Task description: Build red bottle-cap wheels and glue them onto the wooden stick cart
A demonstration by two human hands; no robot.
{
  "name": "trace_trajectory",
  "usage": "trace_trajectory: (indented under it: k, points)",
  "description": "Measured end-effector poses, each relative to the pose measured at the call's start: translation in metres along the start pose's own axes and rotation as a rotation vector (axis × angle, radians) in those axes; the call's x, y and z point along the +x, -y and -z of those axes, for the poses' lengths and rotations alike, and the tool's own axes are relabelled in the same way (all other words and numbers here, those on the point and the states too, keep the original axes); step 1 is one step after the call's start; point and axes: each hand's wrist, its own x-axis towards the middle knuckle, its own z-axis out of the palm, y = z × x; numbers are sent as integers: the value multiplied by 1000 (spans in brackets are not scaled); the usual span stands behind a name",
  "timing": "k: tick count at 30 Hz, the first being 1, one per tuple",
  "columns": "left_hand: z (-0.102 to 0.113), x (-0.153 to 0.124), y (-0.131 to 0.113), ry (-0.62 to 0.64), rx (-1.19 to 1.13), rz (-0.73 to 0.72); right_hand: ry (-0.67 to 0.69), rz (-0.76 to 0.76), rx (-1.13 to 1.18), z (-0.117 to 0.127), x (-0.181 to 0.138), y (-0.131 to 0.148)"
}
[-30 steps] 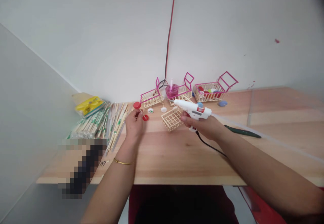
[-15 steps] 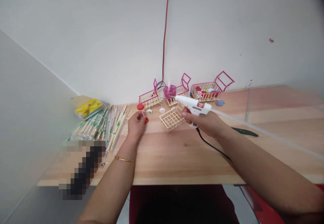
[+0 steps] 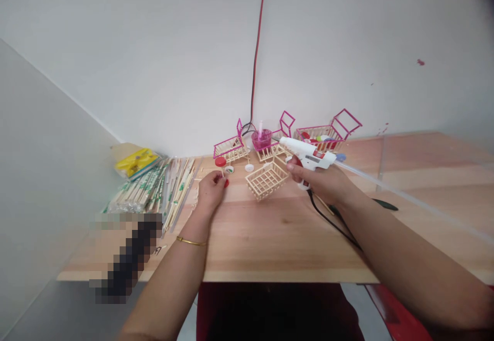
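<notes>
Pinched in the fingers of my left hand [image 3: 211, 189] is a short stick with a red bottle cap [image 3: 221, 161] at its upper end. Another red cap shows low beside the fingertips. My right hand [image 3: 322, 179] is wrapped round a white glue gun [image 3: 306, 150], its nozzle pointing left and a long clear glue stick trailing from the back. Between the hands a bare wooden stick basket [image 3: 267, 179] rests tilted on the table. White bottle caps [image 3: 249, 167] lie behind it.
Pink-rimmed stick carts [image 3: 231, 150] stand by the wall, the right one [image 3: 320, 138] holding coloured caps. A pink pot [image 3: 262, 139] sits among them. Packs of sticks [image 3: 135, 192] and a yellow bag [image 3: 137, 163] are at left. The gun's black cord [image 3: 332, 222] runs under my right arm.
My right hand has moved right with the glue gun, away from the basket. My left hand still holds the capped stick and has shifted slightly right in view.
</notes>
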Motion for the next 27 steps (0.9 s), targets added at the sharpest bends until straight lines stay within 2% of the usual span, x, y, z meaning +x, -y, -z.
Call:
trace_trajectory:
  k: [4,9,16,21,27]
  points:
    - [0,-4,-7,-5,-81,-46,-16,13,11,-2,-1,1]
    - [0,-15,-21,91,-183,-182,-14,3,27,-9,-6,0]
    - [1,-29,-34,50,9,-442,16,-1,94,-28,-16,2]
    - [-3,-36,-43,55,77,-629,49,9,121,-29,-19,4]
    - [-8,-40,-45,75,134,-743,81,-19,151,-30,-20,7]
